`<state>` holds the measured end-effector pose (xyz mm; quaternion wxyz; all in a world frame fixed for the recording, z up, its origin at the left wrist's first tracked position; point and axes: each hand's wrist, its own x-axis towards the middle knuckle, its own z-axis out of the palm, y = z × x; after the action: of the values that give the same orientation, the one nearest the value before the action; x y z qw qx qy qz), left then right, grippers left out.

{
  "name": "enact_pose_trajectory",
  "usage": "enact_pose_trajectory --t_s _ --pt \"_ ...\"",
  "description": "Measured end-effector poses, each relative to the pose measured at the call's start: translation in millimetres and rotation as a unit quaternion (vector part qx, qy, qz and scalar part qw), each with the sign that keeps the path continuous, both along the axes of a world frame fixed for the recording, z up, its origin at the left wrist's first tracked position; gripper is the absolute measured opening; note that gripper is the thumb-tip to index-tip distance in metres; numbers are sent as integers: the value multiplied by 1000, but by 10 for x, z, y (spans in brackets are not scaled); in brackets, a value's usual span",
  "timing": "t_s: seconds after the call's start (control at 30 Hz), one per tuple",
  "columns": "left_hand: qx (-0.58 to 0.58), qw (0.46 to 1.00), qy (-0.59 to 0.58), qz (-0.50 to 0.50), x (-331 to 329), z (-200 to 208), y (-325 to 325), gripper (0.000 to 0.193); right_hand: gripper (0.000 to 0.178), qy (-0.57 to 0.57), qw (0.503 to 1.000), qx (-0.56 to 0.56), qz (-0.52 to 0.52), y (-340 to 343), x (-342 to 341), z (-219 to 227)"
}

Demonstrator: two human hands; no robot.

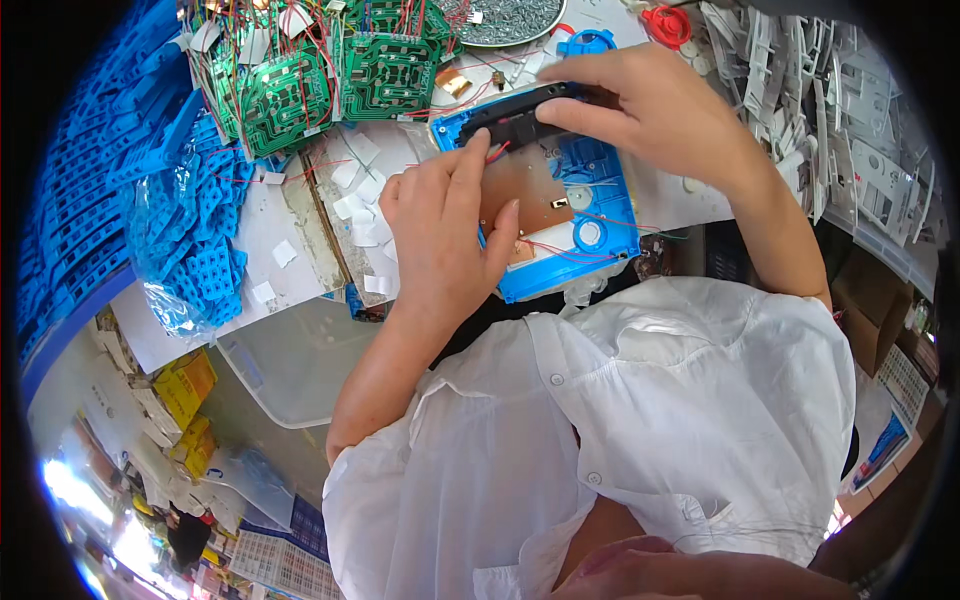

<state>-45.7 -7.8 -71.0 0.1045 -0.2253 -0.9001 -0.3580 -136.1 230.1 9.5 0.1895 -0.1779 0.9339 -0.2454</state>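
A long black plastic part (520,115) lies across the far end of a shallow blue plastic housing (618,210). My right hand (665,115) grips the right end of this part between thumb and fingers. At its left end, my left hand (440,215) touches it with the index fingertip; the thumb is spread away over a brown circuit board (525,190) inside the housing. Thin red wires (570,250) run from the board and over the housing's near edge. A blue ring (588,234) sits near the housing's lower right corner. My left palm hides part of the housing's left wall.
Green circuit boards (385,75) with wires are piled at the back left. Blue plastic parts (90,150) fill the far left, grey-white ones (870,150) the right. A round tray of small metal pieces (500,18) stands behind. White scraps (365,205) litter the table.
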Motion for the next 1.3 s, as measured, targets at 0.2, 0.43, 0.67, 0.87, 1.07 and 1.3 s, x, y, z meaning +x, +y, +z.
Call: enact_pose_trajectory --t_s 0.2,0.43,0.67,0.87,1.07,1.3 --pt "-18 1000 9 4 -7 12 12 68 54 284 946 -27 155 43 101 -154" --pt "-54 999 -7 7 15 93 27 66 54 357 925 -2 127 9 286 -287" --pt "-117 993 -11 21 19 203 40 63 49 322 938 -14 129 51 200 -357" --pt "-171 984 9 -57 -244 606 -100 50 39 370 915 -79 140 154 329 178" --pt "-71 986 143 -49 -1572 452 310 19 51 230 895 -379 -48 378 158 819" --pt "-247 953 159 -74 -2038 126 686 16 58 72 784 -614 -58 287 -75 664"
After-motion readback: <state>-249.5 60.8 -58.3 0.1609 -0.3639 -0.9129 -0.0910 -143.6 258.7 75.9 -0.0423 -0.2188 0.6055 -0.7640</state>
